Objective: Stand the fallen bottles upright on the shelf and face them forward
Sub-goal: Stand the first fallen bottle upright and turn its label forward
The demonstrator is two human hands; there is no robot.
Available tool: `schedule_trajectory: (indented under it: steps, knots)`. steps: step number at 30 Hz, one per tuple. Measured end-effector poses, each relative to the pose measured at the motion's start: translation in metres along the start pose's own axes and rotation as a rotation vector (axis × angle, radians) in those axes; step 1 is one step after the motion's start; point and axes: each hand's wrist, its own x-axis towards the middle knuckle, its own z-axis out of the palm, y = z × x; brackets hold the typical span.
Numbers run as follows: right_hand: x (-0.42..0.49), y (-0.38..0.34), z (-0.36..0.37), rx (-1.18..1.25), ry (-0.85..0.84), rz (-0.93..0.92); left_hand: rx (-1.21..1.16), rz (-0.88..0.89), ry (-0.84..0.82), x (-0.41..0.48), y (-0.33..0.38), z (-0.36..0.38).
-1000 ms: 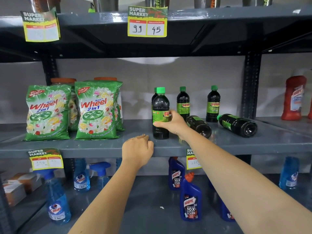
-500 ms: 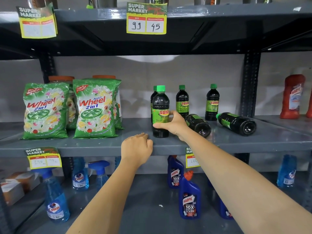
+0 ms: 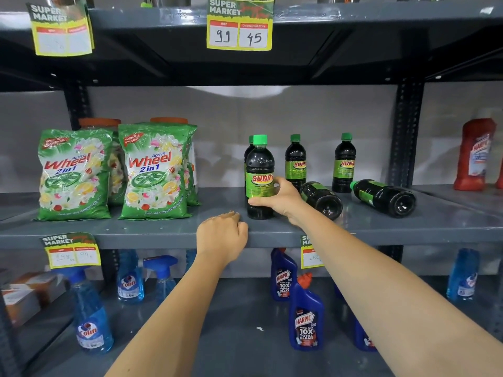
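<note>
A dark Sunny bottle (image 3: 259, 170) with a green cap stands upright near the front of the grey middle shelf (image 3: 168, 229), its label facing me. My right hand (image 3: 280, 198) wraps its lower half. Another upright bottle (image 3: 249, 151) is mostly hidden behind it. Two more upright bottles (image 3: 296, 161) (image 3: 345, 164) stand further back. Two fallen bottles lie on their sides, bases towards me: one (image 3: 322, 198) just right of my right hand, one (image 3: 386, 197) further right. My left hand (image 3: 221, 236) rests curled on the shelf's front edge, holding nothing.
Green Wheel detergent bags (image 3: 155, 172) stand left on the same shelf. A red Harpic bottle (image 3: 473, 156) sits on the neighbouring shelf right. Below are blue Colin sprayers (image 3: 92, 322) and blue Harpic bottles (image 3: 306, 317). A dark upright post (image 3: 405, 131) stands behind the bottles.
The held bottle has turned so its Sunny label now faces forward. My left hand has stayed on the shelf edge.
</note>
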Motion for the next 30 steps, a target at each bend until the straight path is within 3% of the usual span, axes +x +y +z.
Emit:
schedule_trajectory:
  steps: [8,17,30]
  knots:
    - [0.000,0.003,0.014,-0.111,0.158,-0.014,0.001,0.000,0.004,0.000,0.000,0.001]
    - [-0.006,-0.004,0.007,-0.024,0.000,-0.017,0.016,0.007,-0.003,0.001,-0.001,0.003]
    - [-0.023,-0.007,0.001,-0.069,0.019,-0.035,-0.010,0.000,-0.047,0.001,0.000,0.000]
